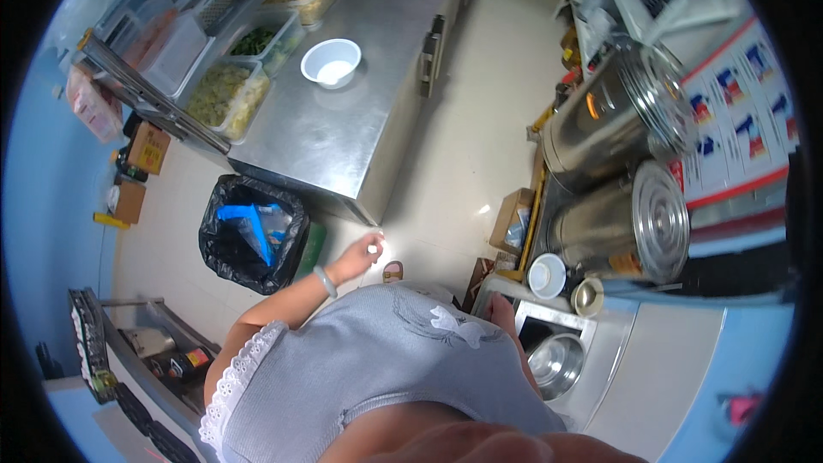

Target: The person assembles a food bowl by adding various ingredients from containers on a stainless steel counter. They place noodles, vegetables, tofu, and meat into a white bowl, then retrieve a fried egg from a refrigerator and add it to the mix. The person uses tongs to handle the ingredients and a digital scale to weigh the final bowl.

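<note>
the person wears a light grey, sleeveless-looking top [369, 360] in a finely textured knit, its rounded neckline edged with a narrow band of the same grey. white scalloped lace trim [243, 375], pierced with small holes, runs around the left armhole. across the chest sit a white bow [456, 326] and a thin, dark line design [410, 313]. above the bare left hand [367, 255] is a broad, pale grey bangle [325, 281]; a brown-strapped sandal [393, 272] shows below.
</note>
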{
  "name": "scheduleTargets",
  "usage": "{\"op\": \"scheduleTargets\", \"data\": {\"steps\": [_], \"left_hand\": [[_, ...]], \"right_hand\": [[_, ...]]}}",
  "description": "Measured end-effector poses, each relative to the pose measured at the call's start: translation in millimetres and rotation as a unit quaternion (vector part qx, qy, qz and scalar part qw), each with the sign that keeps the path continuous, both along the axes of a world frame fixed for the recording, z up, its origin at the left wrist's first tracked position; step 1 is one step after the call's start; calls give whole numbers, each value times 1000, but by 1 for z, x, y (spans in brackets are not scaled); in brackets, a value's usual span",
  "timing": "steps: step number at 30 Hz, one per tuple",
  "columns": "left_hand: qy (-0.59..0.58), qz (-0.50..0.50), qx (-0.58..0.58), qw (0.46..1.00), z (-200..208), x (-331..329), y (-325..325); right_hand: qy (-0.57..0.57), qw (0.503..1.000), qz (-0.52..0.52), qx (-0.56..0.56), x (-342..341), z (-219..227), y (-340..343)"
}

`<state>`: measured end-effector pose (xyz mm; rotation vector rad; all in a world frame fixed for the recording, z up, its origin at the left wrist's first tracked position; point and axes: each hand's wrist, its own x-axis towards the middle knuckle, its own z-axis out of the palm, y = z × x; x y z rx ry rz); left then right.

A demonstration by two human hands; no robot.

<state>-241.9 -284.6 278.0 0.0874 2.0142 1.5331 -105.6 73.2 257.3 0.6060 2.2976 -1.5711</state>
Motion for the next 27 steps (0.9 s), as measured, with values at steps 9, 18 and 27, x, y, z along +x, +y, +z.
{"op": "scheduleTargets", "data": {"steps": [9,18,27], "left_hand": [[-179,505,433,725,-21,-301,-21],[-76,714,342,606,-38,-377,-49],[-6,783,347,515,-29,-372,-33]], "right_hand": [[96,952,-30,-290,-249,104,44],[330,618,613,-365,-515,354,-4],[313,478,335,-749,-564,370,-81]]}}
